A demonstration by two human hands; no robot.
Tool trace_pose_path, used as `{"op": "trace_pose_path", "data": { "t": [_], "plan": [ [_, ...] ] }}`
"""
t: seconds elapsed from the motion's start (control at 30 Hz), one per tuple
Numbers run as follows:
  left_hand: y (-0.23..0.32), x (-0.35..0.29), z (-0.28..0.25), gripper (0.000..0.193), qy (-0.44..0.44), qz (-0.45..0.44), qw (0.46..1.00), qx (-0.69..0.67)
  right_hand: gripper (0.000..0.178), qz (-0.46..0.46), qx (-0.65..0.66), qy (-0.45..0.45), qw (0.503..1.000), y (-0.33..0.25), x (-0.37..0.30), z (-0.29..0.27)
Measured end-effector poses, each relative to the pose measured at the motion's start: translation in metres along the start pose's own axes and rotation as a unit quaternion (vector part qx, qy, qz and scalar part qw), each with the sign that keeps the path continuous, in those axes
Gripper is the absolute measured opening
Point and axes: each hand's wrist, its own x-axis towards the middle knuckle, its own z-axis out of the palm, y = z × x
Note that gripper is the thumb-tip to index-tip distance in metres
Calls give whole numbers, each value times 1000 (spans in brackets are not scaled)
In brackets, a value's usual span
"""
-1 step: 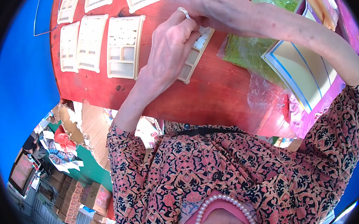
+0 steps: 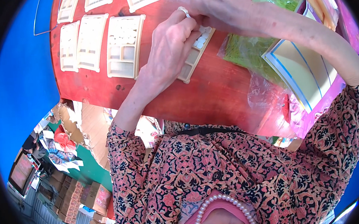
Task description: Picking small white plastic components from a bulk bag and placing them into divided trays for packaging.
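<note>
My left hand [image 2: 170, 47], with a ring on one finger, is closed over a cream compartment tray [image 2: 188, 67]. Its fingers are curled, and what they pinch is hidden. My right hand [image 2: 218, 10] meets it at the fingertips, also closed, over the tray's far end. Several small white rounded pieces [image 2: 201, 41] show in the tray just below the right hand. Left of my left hand lies a similar cream tray [image 2: 122, 66], with white pieces filling its far compartment and its nearer compartments showing bare bottoms.
More cream trays [image 2: 90, 43] lie at the left and far side of the red table [image 2: 211, 97]. At right are a clear bag of green strips [image 2: 243, 52] and a cream, blue-edged card box [image 2: 304, 69]. Cardboard boxes [image 2: 96, 199] stand on the floor at lower left.
</note>
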Motion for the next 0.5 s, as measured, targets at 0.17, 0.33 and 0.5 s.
{"op": "trace_pose_path", "data": {
  "t": [0.17, 0.33, 0.5],
  "plan": [
    [0, 2, -8, 5, -3, -120, 984, -132, 9, 61, 64, -20, 996, -5, 2, -3],
    [-6, 2, -11, 7, -24, -106, 990, -91, 9, 86, 83, -20, 993, -6, 4, -5],
    [-8, -2, -23, 6, -2, -230, 947, -226, 8, 96, 101, -20, 990, -6, 8, -5]
  ]
}}
